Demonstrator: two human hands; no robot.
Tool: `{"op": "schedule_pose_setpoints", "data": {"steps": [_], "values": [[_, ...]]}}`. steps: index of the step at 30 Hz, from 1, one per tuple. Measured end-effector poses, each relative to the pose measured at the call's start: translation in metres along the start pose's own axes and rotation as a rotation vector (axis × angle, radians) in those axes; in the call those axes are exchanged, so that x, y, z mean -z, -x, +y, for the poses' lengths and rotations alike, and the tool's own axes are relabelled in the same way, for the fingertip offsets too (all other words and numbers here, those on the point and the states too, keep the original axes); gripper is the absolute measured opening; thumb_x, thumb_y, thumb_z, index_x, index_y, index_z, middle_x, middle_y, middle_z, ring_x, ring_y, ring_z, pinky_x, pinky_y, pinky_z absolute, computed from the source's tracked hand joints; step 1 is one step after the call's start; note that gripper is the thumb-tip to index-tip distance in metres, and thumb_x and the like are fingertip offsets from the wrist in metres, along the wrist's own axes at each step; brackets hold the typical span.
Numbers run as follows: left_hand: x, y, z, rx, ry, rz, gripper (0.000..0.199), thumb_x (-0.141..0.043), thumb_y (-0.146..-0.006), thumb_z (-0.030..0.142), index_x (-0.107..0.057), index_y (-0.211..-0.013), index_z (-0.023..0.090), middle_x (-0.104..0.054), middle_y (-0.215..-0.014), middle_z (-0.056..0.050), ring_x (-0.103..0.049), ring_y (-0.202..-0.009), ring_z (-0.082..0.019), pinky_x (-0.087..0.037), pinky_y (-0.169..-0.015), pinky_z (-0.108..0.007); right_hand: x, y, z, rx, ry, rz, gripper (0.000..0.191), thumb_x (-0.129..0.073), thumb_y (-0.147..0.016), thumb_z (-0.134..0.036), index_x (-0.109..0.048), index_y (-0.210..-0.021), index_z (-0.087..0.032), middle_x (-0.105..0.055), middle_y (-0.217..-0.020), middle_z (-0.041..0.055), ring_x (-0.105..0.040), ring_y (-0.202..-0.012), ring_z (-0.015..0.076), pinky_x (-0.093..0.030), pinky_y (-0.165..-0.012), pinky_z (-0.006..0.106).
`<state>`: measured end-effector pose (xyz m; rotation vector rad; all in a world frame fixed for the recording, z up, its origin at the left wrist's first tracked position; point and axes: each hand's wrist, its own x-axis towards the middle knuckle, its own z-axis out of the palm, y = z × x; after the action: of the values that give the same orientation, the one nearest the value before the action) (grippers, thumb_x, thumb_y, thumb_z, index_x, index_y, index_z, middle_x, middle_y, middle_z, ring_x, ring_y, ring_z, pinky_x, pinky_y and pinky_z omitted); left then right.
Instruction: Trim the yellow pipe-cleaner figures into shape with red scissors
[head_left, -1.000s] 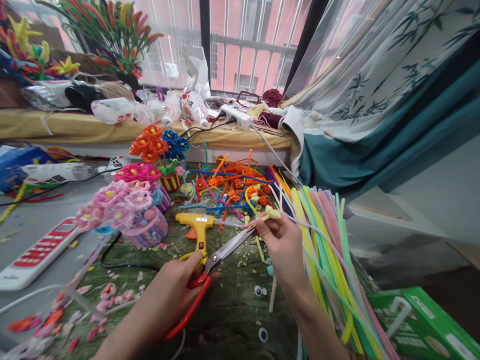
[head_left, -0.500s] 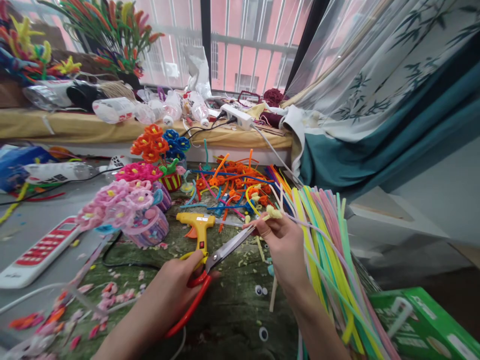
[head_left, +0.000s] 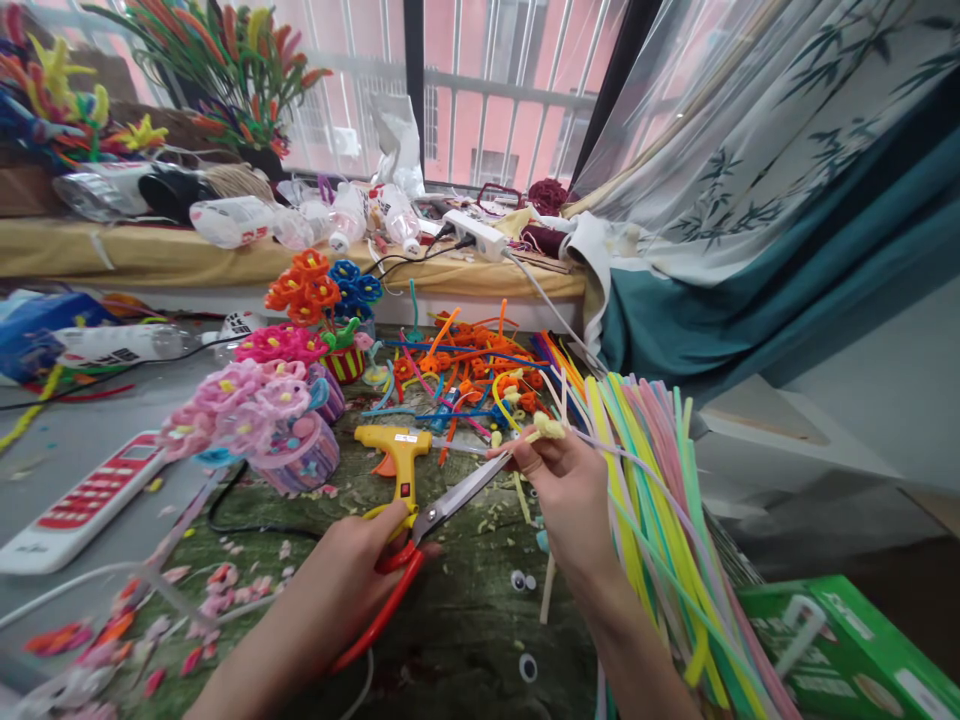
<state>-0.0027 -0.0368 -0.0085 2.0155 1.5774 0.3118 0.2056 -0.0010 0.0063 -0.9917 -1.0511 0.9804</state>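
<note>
My left hand (head_left: 352, 570) is closed around the handles of the red-handled scissors (head_left: 463, 496). Their blades look nearly together and point up and to the right, with the tips at my right fingertips. My right hand (head_left: 570, 490) pinches a small pale yellow fuzzy pipe cleaner piece (head_left: 549, 427) between thumb and fingers. Part of that piece is hidden behind the fingers, and I cannot tell whether the blades touch it. Just beyond the scissors lies a yellow glue gun (head_left: 405, 460), its nozzle pointing right.
Long pastel pipe cleaners (head_left: 645, 470) lie right of my right hand. Orange and blue pipe cleaner pieces (head_left: 472, 360) are heaped behind. Pipe cleaner flower pots (head_left: 292, 455) stand left, near a white and red remote-shaped object (head_left: 90, 500). Googly eyes (head_left: 528, 667) and a green box (head_left: 855, 640) are nearer.
The view has shifted very slightly. Both hands, the scissors and the yellow piece stay in almost the same place.
</note>
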Motion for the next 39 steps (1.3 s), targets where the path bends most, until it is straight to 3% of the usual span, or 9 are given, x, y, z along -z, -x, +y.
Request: {"op": "schedule_pose_setpoints", "data": {"steps": [10,26,39], "values": [[0.0011,0.0007,0.0009,-0.034,0.041,0.066,0.030,-0.050,-0.086,0.047,-0.048,-0.069,0.023,-0.046,-0.054,0.006,-0.039,-0.050,-0.012,-0.028,-0.051,-0.022,-0.0008,0.0003,0.0008,0.005,-0.001,0.003,0.020,-0.075,-0.080,-0.038,-0.064,-0.076,-0.021,-0.077,-0.068,0.0026,-0.075,-0.068,0.0232,-0.059,-0.066,0.035],[-0.0026,-0.0004,-0.0078,-0.073,-0.021,0.062,0.025,-0.049,-0.090,0.042,-0.051,-0.073,0.023,-0.045,-0.056,0.006,-0.041,-0.051,-0.013,-0.029,-0.052,-0.022,-0.0055,0.0057,0.0018,-0.016,-0.021,0.052,0.018,-0.074,-0.082,-0.036,-0.065,-0.077,-0.020,-0.077,-0.068,0.0029,-0.074,-0.070,0.0228,-0.056,-0.065,0.034],[-0.0033,-0.0010,-0.0083,-0.021,0.033,0.022,0.034,-0.045,-0.088,0.052,-0.050,-0.073,0.022,-0.044,-0.058,0.006,-0.040,-0.053,-0.013,-0.028,-0.054,-0.022,-0.0090,0.0052,0.0056,-0.071,-0.169,0.093,0.023,-0.080,-0.076,-0.037,-0.067,-0.075,-0.018,-0.075,-0.064,0.0023,-0.073,-0.063,0.0208,-0.059,-0.062,0.032]]}}
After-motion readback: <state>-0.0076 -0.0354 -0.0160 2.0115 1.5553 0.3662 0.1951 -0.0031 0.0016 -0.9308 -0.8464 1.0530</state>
